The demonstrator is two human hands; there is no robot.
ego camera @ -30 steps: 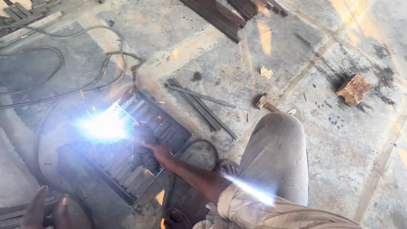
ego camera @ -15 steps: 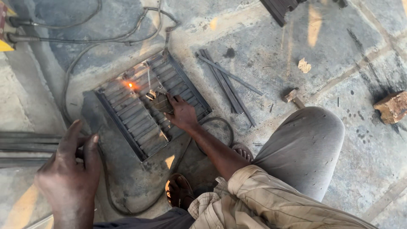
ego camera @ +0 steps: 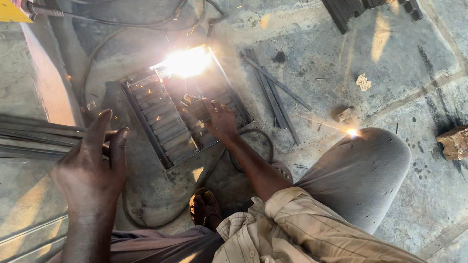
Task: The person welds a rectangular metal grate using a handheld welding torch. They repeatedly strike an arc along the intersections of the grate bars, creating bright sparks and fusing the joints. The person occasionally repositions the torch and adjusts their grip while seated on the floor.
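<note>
Half a second ago only a small orange glow sat on the metal grille (ego camera: pixel 183 117); now a big white flash (ego camera: pixel 187 62) burns at its far end, and sparks fly out over the floor (ego camera: pixel 341 63). The right hand (ego camera: pixel 219 119) has stayed low on the grille, and the left hand (ego camera: pixel 95 160) has stayed out to the side.

The right hand is curled shut around a welding holder (ego camera: pixel 191 101), which points up toward the flash. The left hand is partly open, thumb up, fingers bent loosely, next to some long metal bars (ego camera: pixel 34 134); I cannot tell if it grips them.

The grille lies flat on the concrete floor, just past the person's sandal (ego camera: pixel 207 209). Many slats already sit in a row inside the frame. The weld looks to be at the top edge now. How many joints are done I cannot tell. A few loose strips (ego camera: pixel 273 92) lie beside the grille, not used yet.
</note>
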